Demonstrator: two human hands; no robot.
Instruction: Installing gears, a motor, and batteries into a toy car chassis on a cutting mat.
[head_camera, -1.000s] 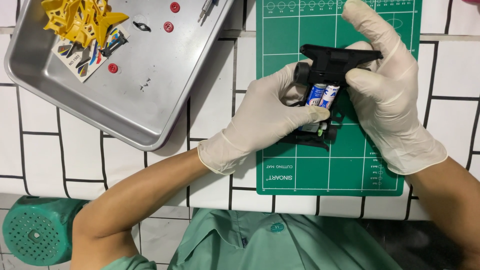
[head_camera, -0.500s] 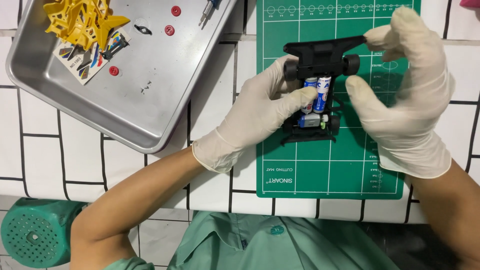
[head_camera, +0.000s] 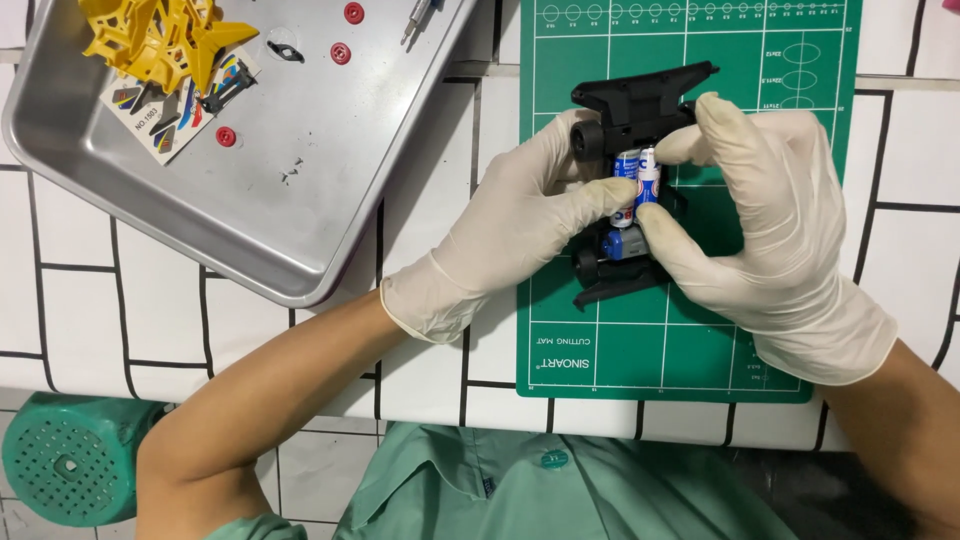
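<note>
1. The left hand (head_camera: 520, 215) and right hand (head_camera: 760, 220) cover the sides of the black toy car frame (head_camera: 635, 100).
2. Only part of the batteries (head_camera: 637, 178) shows between the fingers.
3. The metal tray (head_camera: 300, 240) and yellow plastic parts (head_camera: 150, 35) run off the top edge.
4. The screwdriver (head_camera: 420, 15) shows only its tip.

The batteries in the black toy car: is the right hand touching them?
Touching. In the head view, the right hand has its thumb tip pressed against the batteries seated in the car, with no gap between them; the left hand holds the car too.
</note>
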